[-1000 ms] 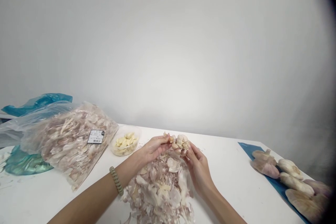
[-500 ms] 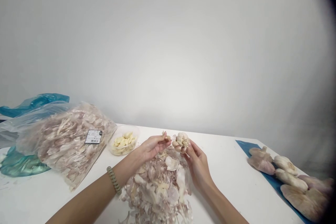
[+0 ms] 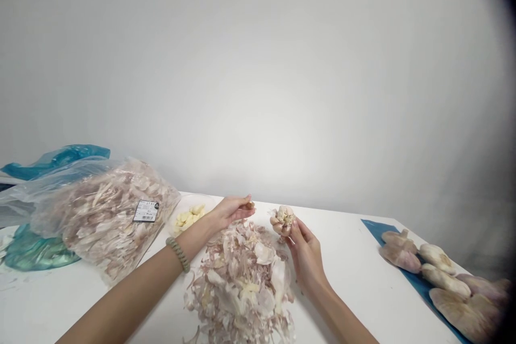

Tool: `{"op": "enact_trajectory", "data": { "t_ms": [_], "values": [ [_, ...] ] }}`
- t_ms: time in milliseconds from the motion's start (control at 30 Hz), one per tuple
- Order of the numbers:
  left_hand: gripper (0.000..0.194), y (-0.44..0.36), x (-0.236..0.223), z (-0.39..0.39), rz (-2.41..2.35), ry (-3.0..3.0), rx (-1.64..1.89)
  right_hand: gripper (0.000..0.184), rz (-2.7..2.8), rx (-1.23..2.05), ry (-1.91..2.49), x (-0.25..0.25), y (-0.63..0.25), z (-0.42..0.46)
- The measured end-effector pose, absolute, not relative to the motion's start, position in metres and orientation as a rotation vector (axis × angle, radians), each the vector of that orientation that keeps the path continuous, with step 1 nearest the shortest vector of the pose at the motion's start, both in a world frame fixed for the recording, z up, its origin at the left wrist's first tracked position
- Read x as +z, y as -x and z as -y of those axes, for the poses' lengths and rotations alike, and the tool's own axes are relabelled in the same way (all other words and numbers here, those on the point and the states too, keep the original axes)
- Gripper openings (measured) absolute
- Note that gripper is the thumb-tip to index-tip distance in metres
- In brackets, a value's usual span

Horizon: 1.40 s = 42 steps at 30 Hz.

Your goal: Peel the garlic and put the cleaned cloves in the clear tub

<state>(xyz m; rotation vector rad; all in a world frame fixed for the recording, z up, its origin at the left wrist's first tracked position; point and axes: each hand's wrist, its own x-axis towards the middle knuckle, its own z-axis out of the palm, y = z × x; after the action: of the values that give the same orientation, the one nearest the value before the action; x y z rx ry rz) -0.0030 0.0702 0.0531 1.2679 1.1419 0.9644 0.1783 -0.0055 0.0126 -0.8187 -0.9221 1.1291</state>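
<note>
My right hand (image 3: pixel 305 258) grips a partly peeled garlic bulb (image 3: pixel 284 217) in its fingertips, with pale cloves showing through torn skin. My left hand (image 3: pixel 230 212) is raised a little apart from the bulb, pinching a small garlic fragment (image 3: pixel 251 205) between thumb and fingers. Below both hands lies a loose heap of papery garlic skins (image 3: pixel 242 285) on the white table (image 3: pixel 342 258). A coiled bracelet (image 3: pixel 178 254) circles my left wrist. Behind that wrist, a clear tub of peeled cloves (image 3: pixel 187 216) is partly hidden.
At the left stands a bulging clear plastic bag of garlic skins (image 3: pixel 108 217) with a price label, and teal plastic bags (image 3: pixel 38 250) lie beyond it. At the right, a blue sheet (image 3: pixel 415 277) holds several pale pinkish lumps (image 3: pixel 445 279) that I cannot identify exactly.
My left hand has moved up and left, away from the bulb, taking the small fragment with it. My right hand and the bulb have moved slightly right and down.
</note>
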Motion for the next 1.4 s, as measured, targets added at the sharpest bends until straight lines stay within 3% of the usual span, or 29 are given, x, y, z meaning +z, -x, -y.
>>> {"op": "enact_trajectory", "data": {
  "t_ms": [167, 367, 767, 1133, 1400],
  "values": [
    [0.025, 0.002, 0.054, -0.109, -1.503, -1.462, 0.748, 0.029, 0.9, 1.126, 0.821, 0.012, -0.178, 0.005],
    [0.03, -0.001, 0.038, -0.146, -1.799, -1.684, 0.542, 0.043, 0.883, 1.117, 0.816, 0.012, -0.178, 0.003],
    [0.031, -0.01, 0.01, -0.171, -1.846, -1.845, 0.395, 0.031, 0.909, 1.101, 0.775, 0.014, -0.18, 0.001],
    [0.029, -0.009, 0.015, -0.162, -1.777, -1.776, 0.599, 0.03, 0.893, 1.113, 0.784, 0.014, -0.179, 0.003],
    [0.029, -0.015, 0.047, -0.125, -1.598, -1.777, 1.023, 0.026, 0.885, 1.141, 0.761, 0.015, -0.179, 0.004]
  ]
}}
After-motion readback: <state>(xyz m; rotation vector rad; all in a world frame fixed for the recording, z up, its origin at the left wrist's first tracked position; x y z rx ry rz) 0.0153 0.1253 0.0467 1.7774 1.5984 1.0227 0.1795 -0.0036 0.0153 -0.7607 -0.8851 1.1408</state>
